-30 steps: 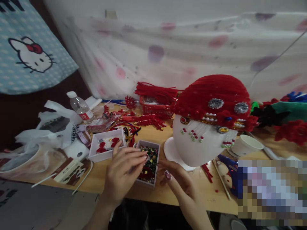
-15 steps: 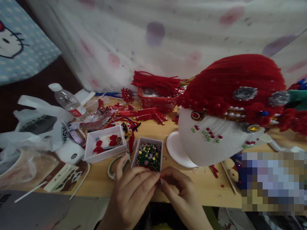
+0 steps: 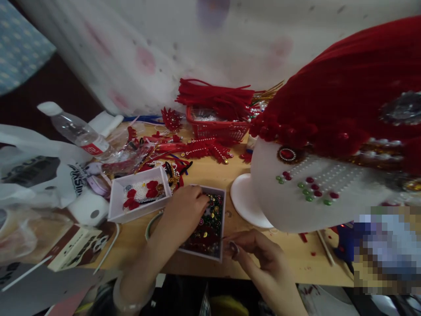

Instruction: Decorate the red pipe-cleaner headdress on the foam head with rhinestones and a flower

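Observation:
My left hand [image 3: 186,213] reaches over the white box [image 3: 222,219], its fingers curled down together among the green, gold and red beads [image 3: 215,210]. Whatever those fingertips grip is hidden. Just right of the box's near corner, my right hand [image 3: 263,261] pinches thumb and forefinger together. What lies in that pinch is too small to make out. A white foam head [image 3: 283,206] stands beyond the right hand, dressed in a red headdress [image 3: 348,83] with hanging strings of pearls and red and green beads.
Left of the bead box stands a second white box [image 3: 115,202] with pearls and red pieces. A red basket [image 3: 220,130] holds red stems at the back. A plastic bottle [image 3: 75,127] leans beside plastic bags [image 3: 62,162]. A wooden stick [image 3: 325,248] lies at right.
My left hand has left the right hand's fingertips and moved forward into the bead box. The right hand keeps its pinch. The view has shifted, with the foam head now larger.

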Demonstrator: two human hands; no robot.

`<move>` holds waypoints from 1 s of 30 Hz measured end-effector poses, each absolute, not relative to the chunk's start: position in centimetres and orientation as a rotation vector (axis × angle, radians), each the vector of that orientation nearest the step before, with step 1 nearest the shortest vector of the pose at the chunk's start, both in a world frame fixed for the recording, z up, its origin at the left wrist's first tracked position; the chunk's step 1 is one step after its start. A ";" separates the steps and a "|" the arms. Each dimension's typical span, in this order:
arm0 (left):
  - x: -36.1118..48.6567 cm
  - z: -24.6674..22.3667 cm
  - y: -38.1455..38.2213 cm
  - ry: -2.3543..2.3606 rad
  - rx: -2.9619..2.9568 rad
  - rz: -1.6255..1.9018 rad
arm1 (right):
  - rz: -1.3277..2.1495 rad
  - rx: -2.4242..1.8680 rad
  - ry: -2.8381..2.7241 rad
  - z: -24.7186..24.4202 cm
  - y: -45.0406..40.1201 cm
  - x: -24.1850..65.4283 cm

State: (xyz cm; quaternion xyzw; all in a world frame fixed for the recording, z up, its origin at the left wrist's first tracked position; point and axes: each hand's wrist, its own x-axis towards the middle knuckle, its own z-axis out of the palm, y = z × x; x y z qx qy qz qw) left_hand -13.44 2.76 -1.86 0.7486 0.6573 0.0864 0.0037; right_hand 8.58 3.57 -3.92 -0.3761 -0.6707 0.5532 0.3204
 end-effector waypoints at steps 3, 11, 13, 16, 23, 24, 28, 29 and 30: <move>-13.0 -2.0 5.0 1.954 2.376 0.057 | 1.377 -0.962 -1.796 -3.8 3.6 9.3; -12.6 -2.5 5.5 1.929 2.359 -0.026 | 1.326 -1.016 -1.821 -4.3 4.0 10.5; -12.5 -2.6 5.4 1.922 2.360 -0.012 | 1.341 -1.019 -1.819 -4.5 4.0 10.6; -12.4 -2.7 5.3 1.933 2.350 0.004 | 1.373 -1.037 -1.806 -4.8 3.8 10.9; -13.1 -2.5 5.2 1.912 2.305 0.112 | 1.416 -1.216 -1.645 -5.3 3.0 11.5; -13.2 -2.6 5.2 1.900 2.296 0.146 | 1.419 -1.225 -1.639 -5.4 3.1 11.5; -13.9 -3.2 5.1 1.858 2.237 0.343 | 1.425 -1.171 -1.710 -6.0 3.5 11.8; -14.1 -3.2 5.1 1.857 2.218 0.411 | 1.423 -1.161 -1.729 -6.0 3.6 11.9; -14.4 -3.0 5.0 1.858 2.198 0.484 | 1.419 -1.164 -1.732 -6.0 3.6 12.0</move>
